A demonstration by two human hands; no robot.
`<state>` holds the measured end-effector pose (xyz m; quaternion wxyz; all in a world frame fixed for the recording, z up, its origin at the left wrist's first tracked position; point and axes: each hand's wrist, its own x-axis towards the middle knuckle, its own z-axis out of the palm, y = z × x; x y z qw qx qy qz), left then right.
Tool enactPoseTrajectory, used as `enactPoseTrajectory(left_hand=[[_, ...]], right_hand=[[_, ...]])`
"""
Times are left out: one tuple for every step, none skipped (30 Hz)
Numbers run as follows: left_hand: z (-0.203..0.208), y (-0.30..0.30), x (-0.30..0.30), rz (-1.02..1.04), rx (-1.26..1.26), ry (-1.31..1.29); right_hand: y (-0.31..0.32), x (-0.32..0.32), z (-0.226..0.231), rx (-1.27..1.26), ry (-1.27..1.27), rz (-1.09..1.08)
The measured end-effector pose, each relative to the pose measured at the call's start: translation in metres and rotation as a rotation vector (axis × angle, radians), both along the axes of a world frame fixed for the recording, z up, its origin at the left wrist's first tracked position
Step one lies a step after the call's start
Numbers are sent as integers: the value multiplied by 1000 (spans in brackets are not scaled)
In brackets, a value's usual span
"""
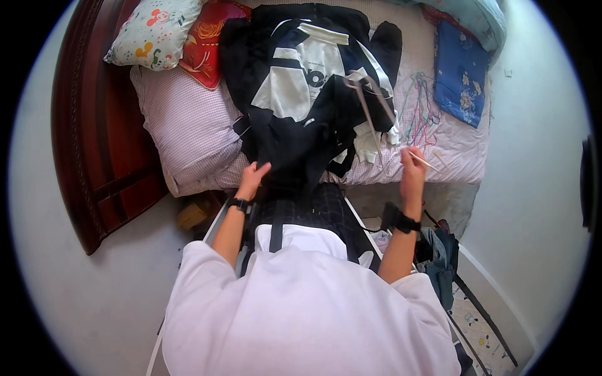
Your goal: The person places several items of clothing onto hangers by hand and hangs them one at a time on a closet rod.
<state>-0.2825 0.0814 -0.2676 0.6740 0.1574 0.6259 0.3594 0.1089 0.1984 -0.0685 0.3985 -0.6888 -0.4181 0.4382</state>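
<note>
Black clothing [295, 147] hangs over the near edge of the bed toward my lap. My left hand [252, 178] pinches its left side between thumb and fingers. Off to the right, my right hand [412, 169] is closed on a thin pale clothes hanger [367, 113]. Motion smears the hanger, and its outline crosses the right part of the black clothing. Beyond lies a black and white jacket [323, 53], spread out with a printed chest. Darker black garments [241, 50] lie beneath and around it.
Several coloured hangers [417, 109] lie tangled on the bed [194, 125], beside a folded blue floral cloth [461, 75]. A cartoon-print pillow [157, 31] and a red cushion [210, 47] rest at the far left, by a dark wooden headboard [103, 125]. Clothes [439, 257] hang at my right.
</note>
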Motion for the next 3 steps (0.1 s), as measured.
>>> enactPoseTrajectory(left_hand=[[-5,7,7,3,5,-1],[-10,15,14,228,5,-99],[-15,21,20,456,1,-198]], right_hand=[[6,-11,-9,2,11,-1],[10,-17,-15,23,48,83],[13,-22,-20,39,85,169]])
